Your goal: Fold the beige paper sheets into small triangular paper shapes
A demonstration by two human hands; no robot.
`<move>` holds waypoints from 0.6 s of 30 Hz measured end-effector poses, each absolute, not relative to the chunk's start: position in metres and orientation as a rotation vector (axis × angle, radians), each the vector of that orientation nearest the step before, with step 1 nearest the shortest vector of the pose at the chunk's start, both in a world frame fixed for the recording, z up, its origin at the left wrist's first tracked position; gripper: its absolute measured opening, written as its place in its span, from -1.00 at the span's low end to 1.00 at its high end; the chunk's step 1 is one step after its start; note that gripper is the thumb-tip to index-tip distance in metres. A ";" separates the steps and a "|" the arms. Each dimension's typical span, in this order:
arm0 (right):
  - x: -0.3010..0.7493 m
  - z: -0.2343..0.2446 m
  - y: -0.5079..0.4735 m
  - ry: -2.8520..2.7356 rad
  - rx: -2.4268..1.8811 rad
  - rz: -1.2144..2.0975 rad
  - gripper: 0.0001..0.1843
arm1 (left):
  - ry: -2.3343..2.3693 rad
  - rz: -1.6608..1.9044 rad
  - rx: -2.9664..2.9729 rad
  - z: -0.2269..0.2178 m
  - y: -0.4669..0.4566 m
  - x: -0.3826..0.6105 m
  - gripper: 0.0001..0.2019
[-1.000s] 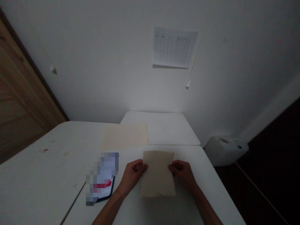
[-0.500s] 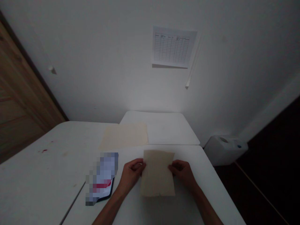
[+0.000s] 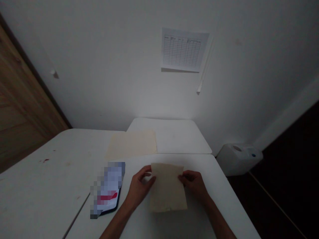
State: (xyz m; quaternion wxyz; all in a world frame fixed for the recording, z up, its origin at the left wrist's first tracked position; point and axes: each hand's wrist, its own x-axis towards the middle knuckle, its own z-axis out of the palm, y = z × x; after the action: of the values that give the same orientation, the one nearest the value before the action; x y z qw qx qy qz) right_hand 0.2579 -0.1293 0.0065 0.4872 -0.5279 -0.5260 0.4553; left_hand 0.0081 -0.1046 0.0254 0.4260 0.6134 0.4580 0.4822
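Between my hands is a beige rectangular sheet (image 3: 168, 191), held above the white table, with a small nick or crease at its lower edge. My left hand (image 3: 141, 184) pinches its left edge, thumb in front and fingers behind. On the other side my right hand (image 3: 193, 182) grips the right edge in the same way, near the upper part. Whether the sheet is paper or cloth I cannot tell. A larger, pale cream sheet (image 3: 132, 144) lies flat farther back on the left. Left of my left hand rests a phone (image 3: 109, 189), its screen lit and mostly blurred out.
White tables (image 3: 40, 186) adjoin with seams between them, and red specks mark the left one. A printed chart (image 3: 183, 49) hangs on the wall. To the right, a white plastic container (image 3: 239, 162) stands low beside the table. A wooden door (image 3: 22, 93) is at far left.
The top edge of the beige sheet has dropped slightly and tipped. My left thumb has slid a little farther onto its front. My right hand has hardly moved.
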 end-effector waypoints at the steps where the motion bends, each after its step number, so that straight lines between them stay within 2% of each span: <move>1: 0.258 0.006 -0.130 -1.289 -1.303 1.095 -0.60 | 1.180 1.251 1.632 0.027 -0.106 0.007 -0.60; 3: 0.259 0.003 -0.130 -1.321 -1.342 1.080 -0.60 | 1.240 1.332 1.809 0.030 -0.108 0.004 -0.49; 5: 0.259 0.000 -0.131 -1.375 -1.362 1.081 -0.63 | 1.247 1.346 1.973 0.030 -0.109 0.001 -0.49; 10: 0.260 0.002 -0.133 -1.479 -1.304 1.135 -0.66 | 1.190 1.210 2.133 0.028 -0.111 0.002 -0.80; 13: 0.259 0.009 -0.133 -1.363 -1.226 1.219 -0.60 | 1.249 1.156 1.930 0.030 -0.111 0.005 -0.82; 18: 0.260 0.017 -0.132 -1.017 -1.111 1.297 -0.42 | 1.344 1.223 1.342 0.032 -0.110 0.009 -0.69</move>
State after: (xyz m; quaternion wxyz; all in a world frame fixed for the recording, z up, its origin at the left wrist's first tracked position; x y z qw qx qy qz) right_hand 0.2600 -0.1317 0.0173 0.5457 -0.4684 -0.4287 0.5468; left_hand 0.0092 -0.1101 0.0319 0.4271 0.5372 0.5380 0.4895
